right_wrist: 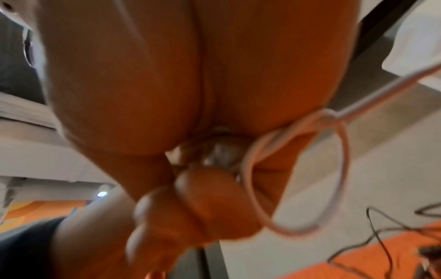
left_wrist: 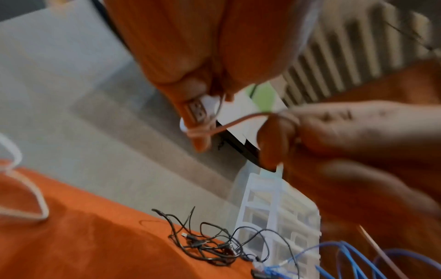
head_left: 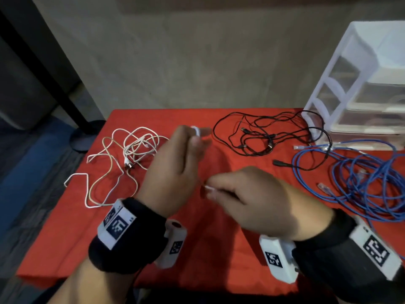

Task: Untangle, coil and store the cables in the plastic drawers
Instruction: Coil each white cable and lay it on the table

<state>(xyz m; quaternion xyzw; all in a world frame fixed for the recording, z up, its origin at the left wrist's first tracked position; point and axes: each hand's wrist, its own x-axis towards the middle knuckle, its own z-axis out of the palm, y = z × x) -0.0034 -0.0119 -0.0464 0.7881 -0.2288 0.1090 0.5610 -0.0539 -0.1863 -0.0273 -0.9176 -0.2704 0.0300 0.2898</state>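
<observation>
left hand [head_left: 173, 163]: raised over the red cloth [head_left: 65, 238], pinching a white cable [left_wrist: 229, 125] wound round its fingers. right hand [head_left: 252, 194]: nearer, fingers curled, pinching the same cable. plastic drawers [head_left: 359, 84]: far right; contents unclear. left wrist view alone shows the cable's usb plug [left_wrist: 197, 111]; right wrist view shows its loop.

Both hands blur in the head view: the left hand [head_left: 175, 170] smears at its fingers [head_left: 198, 142], so the white cable [head_left: 195, 131] wound there shows only as a pale fleck. The strand at the right hand [head_left: 252, 200] is too thin to follow. The plastic drawers [head_left: 361, 88] run off the right edge, as does the blue cable [head_left: 359, 185]. In the right wrist view the palm hides the plug.
</observation>
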